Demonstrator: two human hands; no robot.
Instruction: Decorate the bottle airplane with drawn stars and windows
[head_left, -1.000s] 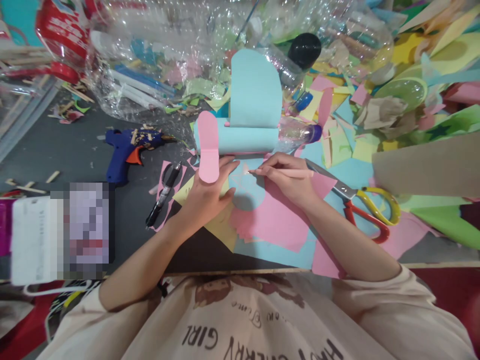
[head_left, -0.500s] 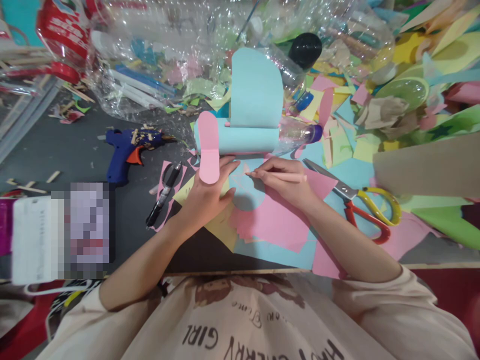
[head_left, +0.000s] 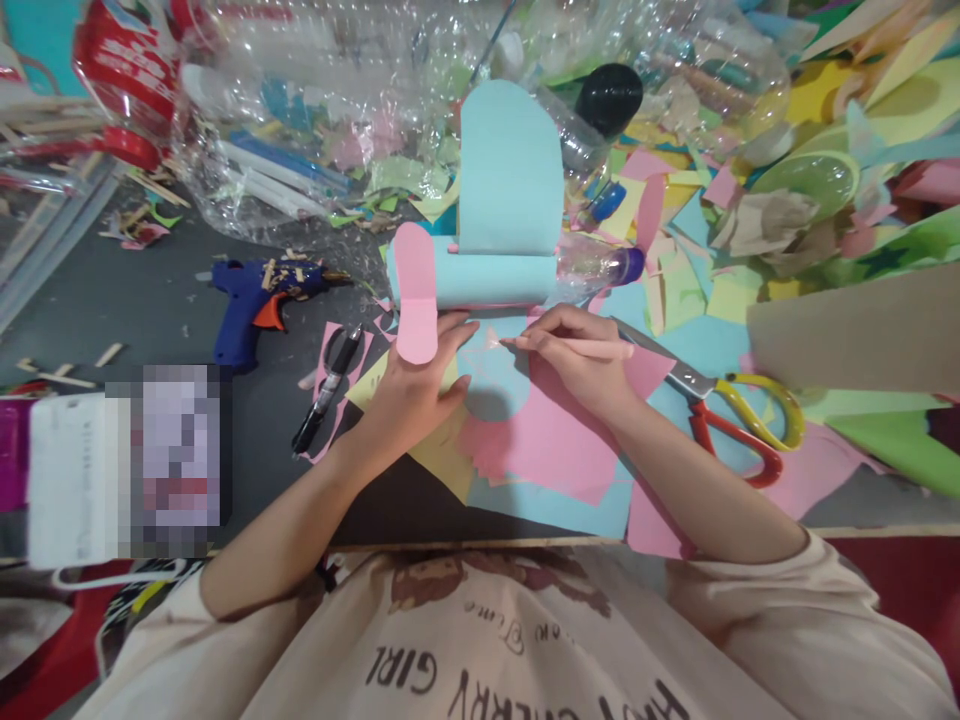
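My left hand [head_left: 420,385] lies flat with fingers spread on a light blue paper piece [head_left: 495,385], pressing it onto the pink and yellow sheets. My right hand [head_left: 581,360] pinches a pale pink pencil [head_left: 581,347], its tip touching the blue piece near its upper edge. Just beyond my hands lies a plastic bottle wrapped in light blue paper [head_left: 499,275], with a tall blue paper fin [head_left: 510,170] standing on it and a pink paper flap [head_left: 416,290] at its left end.
Red-and-yellow scissors [head_left: 739,405] lie right of my right hand. A black pen [head_left: 328,385] and a blue glue gun [head_left: 255,295] lie to the left. Clear plastic bottles [head_left: 300,100] and coloured paper scraps [head_left: 750,200] crowd the back. A white box [head_left: 71,480] sits at left.
My right hand shifted the pencil slightly left and then back right along the blue piece. The left hand stayed in place.
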